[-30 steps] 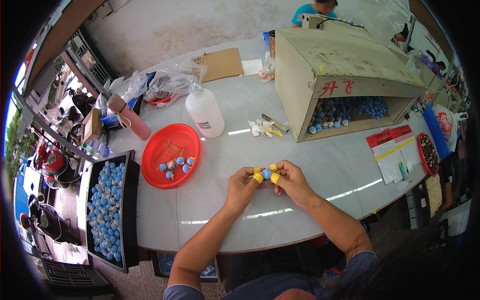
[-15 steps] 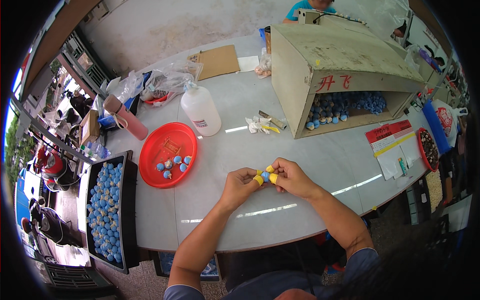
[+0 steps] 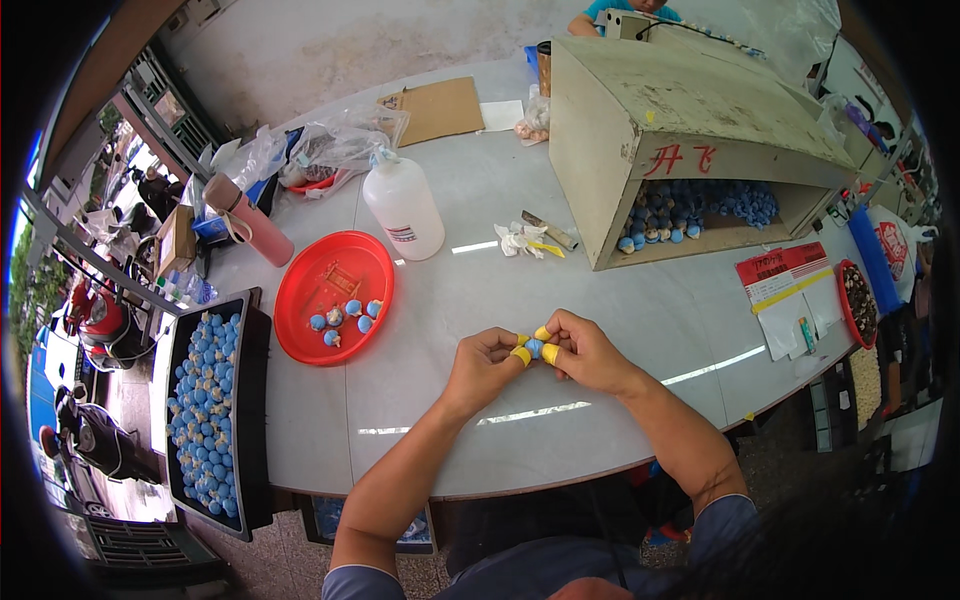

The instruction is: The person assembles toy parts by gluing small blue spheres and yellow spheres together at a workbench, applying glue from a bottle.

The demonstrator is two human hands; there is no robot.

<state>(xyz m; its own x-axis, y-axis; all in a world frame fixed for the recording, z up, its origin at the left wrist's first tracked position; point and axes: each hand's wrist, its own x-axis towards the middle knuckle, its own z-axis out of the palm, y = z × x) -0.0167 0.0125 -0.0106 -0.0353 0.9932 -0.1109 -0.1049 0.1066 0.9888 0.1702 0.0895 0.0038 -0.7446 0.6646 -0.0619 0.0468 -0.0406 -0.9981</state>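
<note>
Hands (image 3: 535,355) barely shifted, seemingly pinching blue piece (image 3: 534,347)

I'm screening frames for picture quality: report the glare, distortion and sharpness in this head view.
Head view: strong fisheye, the round white table edge bends and a black rim fills the corners; bright glare streaks lie on the tabletop near the left hand and right hand; lighting is even daylight, shadows soft; the small blue piece between the hands is sharp but tiny; the far left edge looks smeared.

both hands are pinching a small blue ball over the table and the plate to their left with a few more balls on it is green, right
Not quite: the plate is red, not green, as the head view shows. The rest holds: the left hand and right hand pinch a small blue ball over the table.
</note>
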